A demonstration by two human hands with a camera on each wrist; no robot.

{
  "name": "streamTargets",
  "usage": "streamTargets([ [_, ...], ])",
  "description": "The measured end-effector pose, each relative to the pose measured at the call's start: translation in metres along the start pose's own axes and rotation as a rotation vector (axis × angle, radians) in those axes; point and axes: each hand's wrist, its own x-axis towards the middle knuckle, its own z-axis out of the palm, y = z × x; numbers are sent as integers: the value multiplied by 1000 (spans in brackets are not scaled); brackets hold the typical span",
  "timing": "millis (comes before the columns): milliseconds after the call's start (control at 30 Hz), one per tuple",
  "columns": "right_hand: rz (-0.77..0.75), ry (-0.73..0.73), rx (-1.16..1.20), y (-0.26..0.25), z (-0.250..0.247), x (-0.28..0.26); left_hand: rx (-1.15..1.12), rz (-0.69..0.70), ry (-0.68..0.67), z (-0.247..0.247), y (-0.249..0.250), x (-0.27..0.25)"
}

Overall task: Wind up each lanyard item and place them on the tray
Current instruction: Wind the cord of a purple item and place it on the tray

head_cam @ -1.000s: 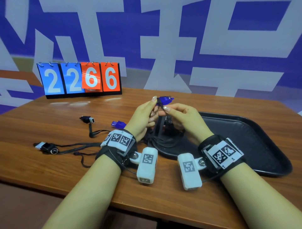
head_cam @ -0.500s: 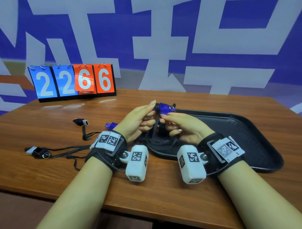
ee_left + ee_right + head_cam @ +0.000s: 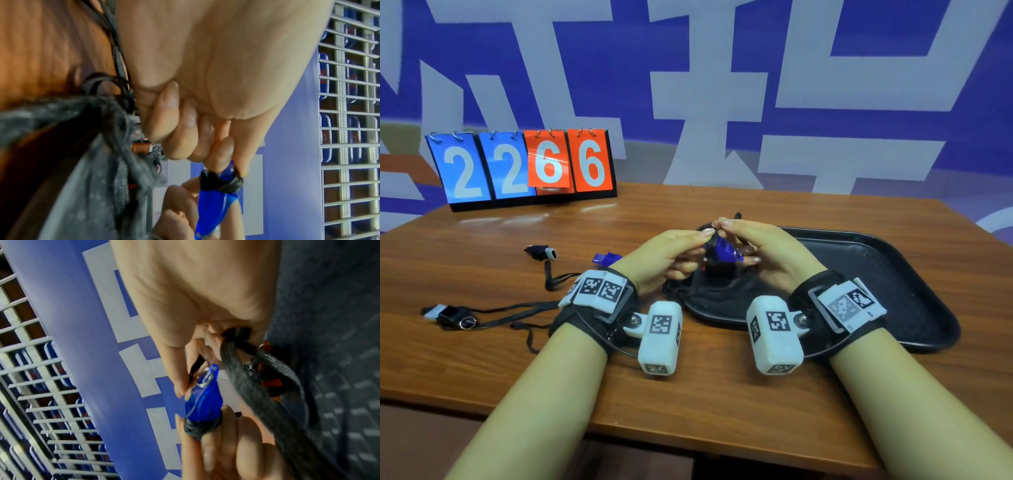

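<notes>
Between both grips: blue whistle (image 3: 724, 249), cord-wrapped end in left hand (image 3: 664, 255).

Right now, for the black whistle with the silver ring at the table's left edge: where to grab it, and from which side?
Pinch the black whistle across its body from above. It lies flat on the wooden table, its cord trailing right toward the left hand, so the body is the only rigid part. Come from the left or near side, clear of the cord; both hands are busy with the blue whistle.
</notes>
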Motion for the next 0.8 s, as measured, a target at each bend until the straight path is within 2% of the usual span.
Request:
streamTargets([
  [133,-169,55,-188,-1,6,-7,63,6,32,-1,1,-1],
  [333,-393,139,-259,-5,14,-12,157,73,179,-1,3,1],
  [433,-396,156,-301,-2,15,-10,160,117,231,-1,2,3],
  [633,-391,68,-337,0,15,-12,178,205,284,0,1,4],
  [800,-388,-14,-344,3,14,-13,122,206,295,1,0,5],
])
